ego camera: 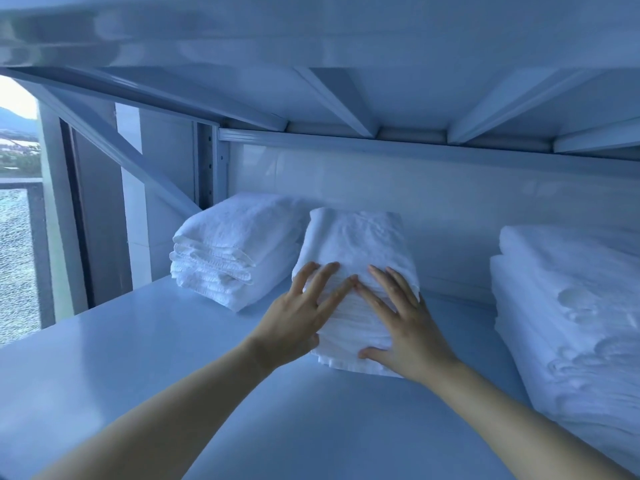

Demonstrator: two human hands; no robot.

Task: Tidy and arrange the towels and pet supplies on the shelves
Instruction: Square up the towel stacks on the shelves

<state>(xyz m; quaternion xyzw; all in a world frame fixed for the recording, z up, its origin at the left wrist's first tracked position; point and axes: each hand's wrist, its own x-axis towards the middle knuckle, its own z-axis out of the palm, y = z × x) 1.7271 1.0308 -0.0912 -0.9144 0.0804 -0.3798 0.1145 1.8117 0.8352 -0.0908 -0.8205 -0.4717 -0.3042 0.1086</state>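
A folded stack of white towels [356,244] sits in the middle of the white metal shelf [145,341]. My left hand [298,317] and my right hand [401,323] both lie flat against its front face, fingers spread, index fingertips nearly touching; my right thumb rests by the stack's lower edge. A second white towel stack [235,251] stands to the left, close beside the middle one. A larger, taller pile of white towels [568,313] fills the right side of the shelf. No pet supplies are in view.
The shelf above [346,98], with its cross braces, hangs low over the towels. A perforated upright post [207,164] and a diagonal brace [114,150] stand at the back left. A window [17,216] lies beyond the shelf's left end.
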